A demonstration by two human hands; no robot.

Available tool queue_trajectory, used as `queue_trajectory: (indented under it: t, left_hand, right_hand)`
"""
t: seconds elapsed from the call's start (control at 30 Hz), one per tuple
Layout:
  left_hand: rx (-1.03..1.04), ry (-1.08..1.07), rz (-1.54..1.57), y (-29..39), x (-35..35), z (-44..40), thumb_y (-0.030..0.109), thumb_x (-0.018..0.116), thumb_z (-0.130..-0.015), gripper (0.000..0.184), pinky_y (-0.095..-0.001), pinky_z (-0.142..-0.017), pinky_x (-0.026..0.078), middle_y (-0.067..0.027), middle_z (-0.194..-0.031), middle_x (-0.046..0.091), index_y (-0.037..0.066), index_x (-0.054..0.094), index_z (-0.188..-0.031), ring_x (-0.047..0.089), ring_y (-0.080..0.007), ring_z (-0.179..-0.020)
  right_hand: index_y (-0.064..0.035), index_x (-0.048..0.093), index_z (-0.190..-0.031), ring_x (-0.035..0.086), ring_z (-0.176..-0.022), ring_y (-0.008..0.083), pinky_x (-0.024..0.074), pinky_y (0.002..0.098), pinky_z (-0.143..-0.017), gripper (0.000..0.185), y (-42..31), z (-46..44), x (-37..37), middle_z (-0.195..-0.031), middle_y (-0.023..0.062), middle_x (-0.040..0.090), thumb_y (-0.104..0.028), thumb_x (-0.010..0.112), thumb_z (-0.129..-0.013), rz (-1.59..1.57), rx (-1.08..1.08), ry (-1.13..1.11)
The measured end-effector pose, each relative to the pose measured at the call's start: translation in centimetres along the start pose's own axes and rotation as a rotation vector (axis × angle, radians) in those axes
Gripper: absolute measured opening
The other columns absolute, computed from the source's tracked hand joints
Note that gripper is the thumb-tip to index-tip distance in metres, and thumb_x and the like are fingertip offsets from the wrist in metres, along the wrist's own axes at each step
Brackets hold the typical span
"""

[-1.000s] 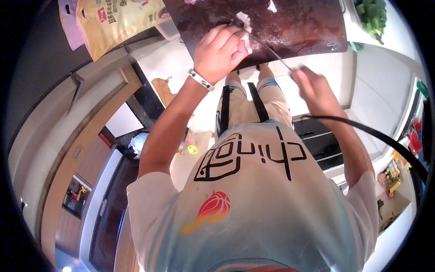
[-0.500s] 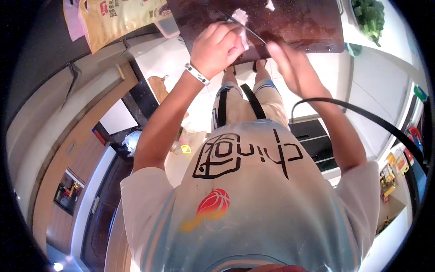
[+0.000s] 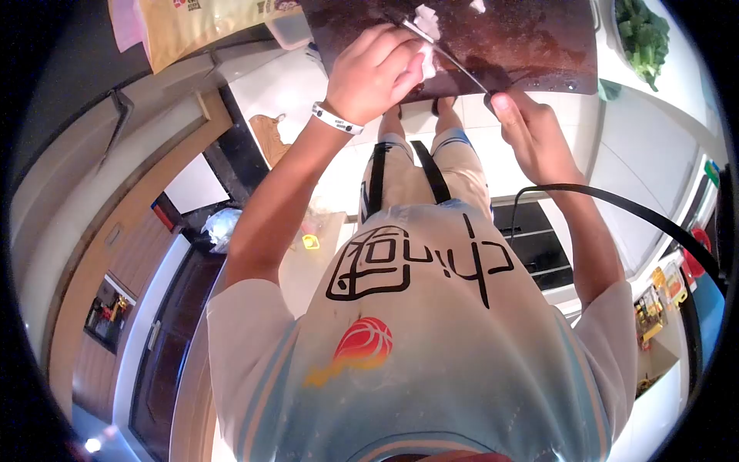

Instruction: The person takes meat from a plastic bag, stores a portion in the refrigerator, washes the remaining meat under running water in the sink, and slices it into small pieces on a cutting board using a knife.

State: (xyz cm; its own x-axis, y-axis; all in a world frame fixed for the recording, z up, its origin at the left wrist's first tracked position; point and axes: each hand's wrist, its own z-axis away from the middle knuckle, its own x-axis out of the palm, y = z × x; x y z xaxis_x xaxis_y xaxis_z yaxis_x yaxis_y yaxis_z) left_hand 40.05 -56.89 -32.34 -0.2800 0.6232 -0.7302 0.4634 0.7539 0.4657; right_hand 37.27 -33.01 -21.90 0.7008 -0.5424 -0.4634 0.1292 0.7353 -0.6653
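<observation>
A dark cutting board (image 3: 531, 46) fills the top middle of the view. My left hand (image 3: 377, 69), with a white band at the wrist, has its fingers curled over a pale, whitish piece of food (image 3: 428, 65) on the board. My right hand (image 3: 533, 131) is closed round the handle of a knife (image 3: 454, 63). The blade slants up and left from that hand, and its far end lies close to my left fingertips, across the pale food. Another pale bit (image 3: 478, 6) rests near the board's top edge.
Green leafy vegetables (image 3: 643, 38) stand at the top right. A yellow bag (image 3: 181, 35) and a clear container (image 3: 291, 32) are left of the board. A black cable (image 3: 616, 198) runs across my right forearm. Below the board are my legs and the floor.
My right hand and the knife moved left and up, then back right and down. My left hand stays on the pale food. The view has shifted slightly.
</observation>
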Motion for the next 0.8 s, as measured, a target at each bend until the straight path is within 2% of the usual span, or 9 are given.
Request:
queue_trajectory:
  t: [0.17, 0.33, 0.47, 0.5, 0.63, 0.67, 0.7, 0.77, 0.8]
  left_hand:
    - [-0.053, -0.056, -0.002, 0.2, -0.2, 0.0, 0.013, 0.074, -0.073, 0.017, -0.0341, -0.073, 0.055, -0.0034, -0.095, 0.064, 0.007, 0.068, -0.088, 0.062, -0.0234, -0.091]
    - [-0.050, -0.054, 0.007, 0.3, -0.1, -0.4, 0.013, 0.076, -0.070, 0.022, -0.0344, -0.072, 0.054, -0.0038, -0.093, 0.062, 0.007, 0.067, -0.089, 0.061, -0.0244, -0.089]
    - [-0.029, -0.040, 0.017, 0.0, 0.0, 0.0, 0.013, 0.076, -0.071, 0.023, -0.0348, -0.073, 0.054, -0.0034, -0.097, 0.063, 0.007, 0.066, -0.091, 0.061, -0.0248, -0.091]
    - [-0.020, -0.020, 0.019, 0.0, 0.2, 0.0, 0.013, 0.076, -0.071, 0.023, -0.0349, -0.073, 0.054, -0.0033, -0.098, 0.063, 0.007, 0.066, -0.091, 0.061, -0.0249, -0.091]
    - [-0.017, -0.004, 0.037, 0.1, 0.4, -0.1, 0.013, 0.075, -0.072, 0.023, -0.0345, -0.075, 0.054, -0.0026, -0.100, 0.064, 0.007, 0.066, -0.092, 0.062, -0.0253, -0.092]
    - [-0.027, -0.032, 0.026, 0.1, 0.2, -0.1, 0.013, 0.075, -0.072, 0.023, -0.0343, -0.075, 0.054, -0.0026, -0.100, 0.064, 0.007, 0.067, -0.092, 0.062, -0.0252, -0.092]
    - [-0.042, -0.060, 0.013, 0.2, -0.1, 0.1, 0.013, 0.075, -0.072, 0.023, -0.0341, -0.075, 0.054, -0.0026, -0.099, 0.064, 0.007, 0.067, -0.092, 0.062, -0.0252, -0.092]
    - [-0.043, -0.056, 0.000, 0.2, -0.3, 0.1, 0.013, 0.076, -0.071, 0.024, -0.0340, -0.075, 0.054, -0.0026, -0.100, 0.063, 0.007, 0.067, -0.093, 0.062, -0.0251, -0.091]
    - [-0.026, -0.027, 0.006, 0.1, 0.0, 0.2, 0.014, 0.076, -0.071, 0.025, -0.0341, -0.075, 0.054, -0.0025, -0.100, 0.063, 0.008, 0.067, -0.093, 0.062, -0.0251, -0.092]
  right_hand:
    - [0.0026, 0.060, -0.098, 0.060, -0.072, 0.0453, 0.0476, 0.0440, -0.066, 0.051, -0.5, -0.4, -0.3, -0.069, 0.0259, 0.059, -0.047, 0.046, -0.100, 0.045, -0.105, -0.017]
    - [0.0038, 0.059, -0.104, 0.058, -0.087, 0.0490, 0.0460, 0.0469, -0.076, 0.046, -1.2, -2.9, 1.0, -0.085, 0.0297, 0.061, -0.041, 0.047, -0.100, -0.034, -0.177, -0.021]
    - [0.0039, 0.060, -0.103, 0.060, -0.076, 0.0423, 0.0468, 0.0433, -0.071, 0.047, -1.3, -1.3, 0.0, -0.079, 0.0259, 0.061, -0.041, 0.046, -0.100, -0.031, -0.175, -0.017]
    - [0.0048, 0.060, -0.101, 0.060, -0.073, 0.0385, 0.0468, 0.0421, -0.070, 0.049, -1.5, 0.1, -0.8, -0.078, 0.0246, 0.061, -0.042, 0.045, -0.101, -0.057, 0.105, -0.120]
    - [0.0053, 0.060, -0.098, 0.060, -0.075, 0.0411, 0.0466, 0.0437, -0.071, 0.053, -0.8, -1.9, 0.0, -0.078, 0.0260, 0.061, -0.045, 0.043, -0.100, -0.027, -0.104, -0.050]
    - [0.0062, 0.060, -0.098, 0.058, -0.078, 0.0446, 0.0462, 0.0449, -0.072, 0.055, -1.5, -3.9, 0.9, -0.080, 0.0272, 0.061, -0.046, 0.042, -0.100, -0.100, -0.334, -0.002]
    - [0.0055, 0.061, -0.102, 0.057, -0.080, 0.0470, 0.0460, 0.0452, -0.074, 0.054, -1.9, -5.1, 1.4, -0.083, 0.0270, 0.062, -0.045, 0.041, -0.100, 0.018, -0.191, -0.056]
    - [0.0037, 0.061, -0.103, 0.057, -0.079, 0.0470, 0.0455, 0.0457, -0.073, 0.052, -1.5, -3.1, 1.0, -0.083, 0.0258, 0.062, -0.045, 0.043, -0.100, -0.130, -0.307, -0.010]
    - [0.0034, 0.060, -0.102, 0.057, -0.079, 0.0469, 0.0455, 0.0459, -0.072, 0.051, -0.5, -1.4, 0.6, -0.083, 0.0257, 0.062, -0.044, 0.043, -0.100, -0.100, -0.202, -0.019]
